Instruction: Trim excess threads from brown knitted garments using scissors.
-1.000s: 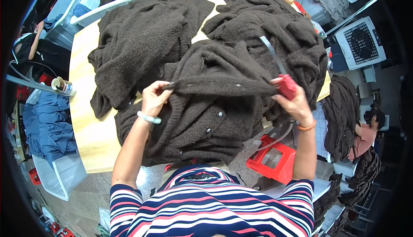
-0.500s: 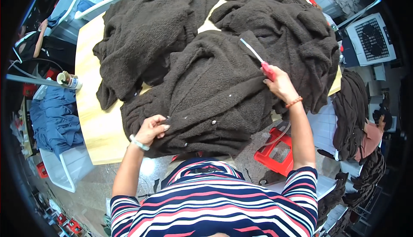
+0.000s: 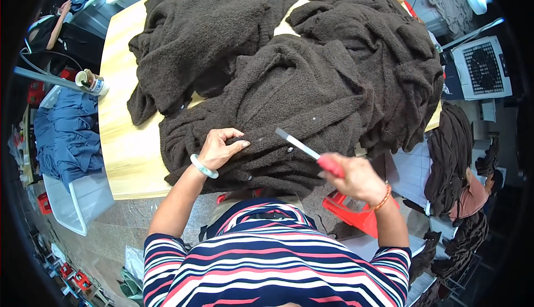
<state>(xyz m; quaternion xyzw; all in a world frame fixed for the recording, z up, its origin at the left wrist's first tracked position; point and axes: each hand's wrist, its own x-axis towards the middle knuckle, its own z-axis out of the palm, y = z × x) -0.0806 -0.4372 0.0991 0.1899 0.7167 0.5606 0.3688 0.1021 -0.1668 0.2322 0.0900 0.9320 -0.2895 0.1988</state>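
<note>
A dark brown fleecy garment (image 3: 267,95) lies spread at the table's near edge, small pale fasteners dotted along its strip. My left hand (image 3: 218,150), with a pale bangle at the wrist, pinches the edge of that strip between thumb and fingers. My right hand (image 3: 359,179) is wrapped around the red handle of a tool with a narrow straight metal blade (image 3: 298,145). The blade points up and left over the strip, to the right of my left fingers. Whether it touches the cloth I cannot tell, nor the tool's exact kind.
More brown garments are heaped at the far left (image 3: 206,28) and right (image 3: 400,67) of the yellowish tabletop (image 3: 128,145). A jar (image 3: 95,83) stands at its left edge beside a bin of blue clothes (image 3: 67,134). A red stool (image 3: 347,215) is below; other people work around.
My right hand has brought the red-handled tool down and left, from the strip's far end toward my left hand. My left hand has moved slightly up and right, still gripping the garment's edge.
</note>
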